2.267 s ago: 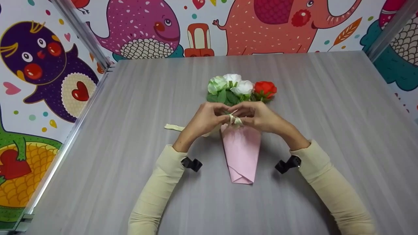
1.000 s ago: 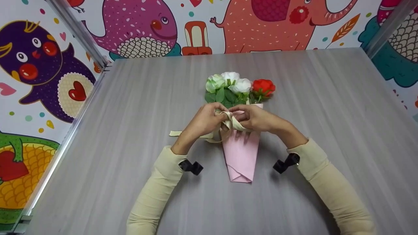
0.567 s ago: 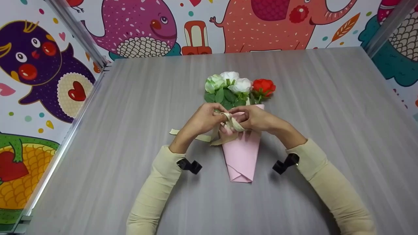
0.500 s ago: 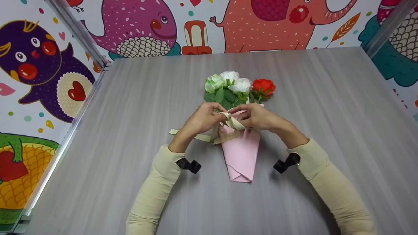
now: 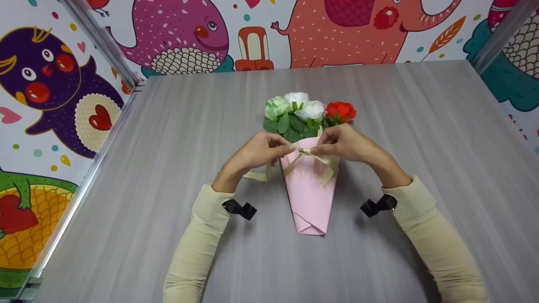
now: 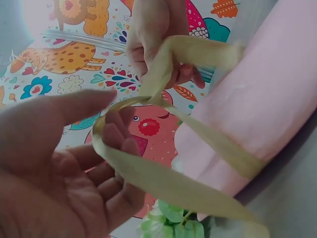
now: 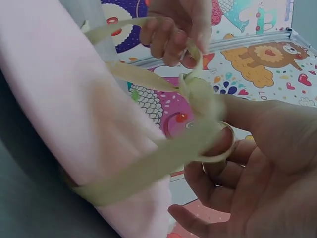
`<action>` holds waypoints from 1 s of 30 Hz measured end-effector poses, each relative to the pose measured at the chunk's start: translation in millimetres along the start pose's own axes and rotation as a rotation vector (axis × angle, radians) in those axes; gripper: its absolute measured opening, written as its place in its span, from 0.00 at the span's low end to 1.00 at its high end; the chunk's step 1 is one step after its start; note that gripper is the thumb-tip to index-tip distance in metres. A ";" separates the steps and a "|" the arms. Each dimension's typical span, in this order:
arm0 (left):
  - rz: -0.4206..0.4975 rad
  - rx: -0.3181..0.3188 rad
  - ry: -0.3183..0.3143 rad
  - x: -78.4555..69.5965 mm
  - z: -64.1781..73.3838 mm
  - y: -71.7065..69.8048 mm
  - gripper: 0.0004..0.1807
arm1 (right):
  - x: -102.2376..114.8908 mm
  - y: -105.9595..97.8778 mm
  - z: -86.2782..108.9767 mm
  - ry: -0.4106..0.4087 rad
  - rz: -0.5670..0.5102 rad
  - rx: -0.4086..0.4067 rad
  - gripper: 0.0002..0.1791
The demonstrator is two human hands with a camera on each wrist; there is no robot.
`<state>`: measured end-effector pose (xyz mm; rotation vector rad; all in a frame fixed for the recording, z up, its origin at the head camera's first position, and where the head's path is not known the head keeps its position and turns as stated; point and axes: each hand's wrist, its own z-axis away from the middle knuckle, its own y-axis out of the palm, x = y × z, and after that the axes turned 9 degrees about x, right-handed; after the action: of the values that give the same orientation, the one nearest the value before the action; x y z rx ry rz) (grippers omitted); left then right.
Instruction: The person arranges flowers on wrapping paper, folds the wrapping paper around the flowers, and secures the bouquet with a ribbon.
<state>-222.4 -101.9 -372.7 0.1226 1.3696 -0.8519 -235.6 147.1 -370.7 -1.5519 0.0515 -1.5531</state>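
Observation:
A bouquet in pink wrapping paper [image 5: 311,198] lies on the table, its narrow folded end toward me. White roses [image 5: 312,110], a pale green rose [image 5: 276,108] and a red rose [image 5: 341,112] show above the paper. Around its upper part runs a cream ribbon [image 6: 163,183], crossed at the front. My left hand [image 5: 262,150] pinches the ribbon on the left side of the crossing, where it loops over the fingers. On the other side, my right hand [image 5: 349,144] holds a ribbon loop between thumb and fingers. One loose ribbon end hangs over the paper's right side.
The grey wood-grain table [image 5: 147,210] extends all around the bouquet. Walls with cartoon animals, such as an elephant [image 5: 345,38], stand behind and at the sides. Metal rails [image 5: 105,42] run along the corners. Each wrist wears a small black camera [image 5: 240,209].
My right hand has moved up and to the right, and my hands have drawn apart. The ribbon crossing is tighter, and a loose end now lies toward the paper's right side.

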 end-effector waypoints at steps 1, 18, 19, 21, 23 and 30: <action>0.006 0.002 -0.003 0.1 0.1 -1.0 0.17 | 0.0 -1.3 0.2 0.001 0.005 0.000 0.11; -0.073 -0.073 -0.053 2.2 4.4 -11.7 0.08 | -2.1 -22.0 15.8 0.038 0.061 -0.046 0.12; -0.079 -0.079 -0.054 2.2 5.1 -12.8 0.08 | -2.1 -23.4 17.1 0.044 0.059 -0.046 0.12; -0.088 -0.087 -0.054 3.1 6.1 -14.8 0.08 | -2.0 -25.9 19.3 0.058 0.051 -0.045 0.12; -0.095 -0.085 -0.058 4.0 7.0 -16.5 0.09 | -2.5 -28.2 21.2 0.075 0.055 -0.044 0.13; -0.090 -0.048 -0.151 10.9 11.4 -20.9 0.11 | -10.3 -32.3 29.5 0.109 0.083 -0.039 0.12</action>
<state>-226.0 -127.8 -371.5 -0.0400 1.2600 -0.8847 -231.5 188.3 -353.1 -1.4761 0.2060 -1.5782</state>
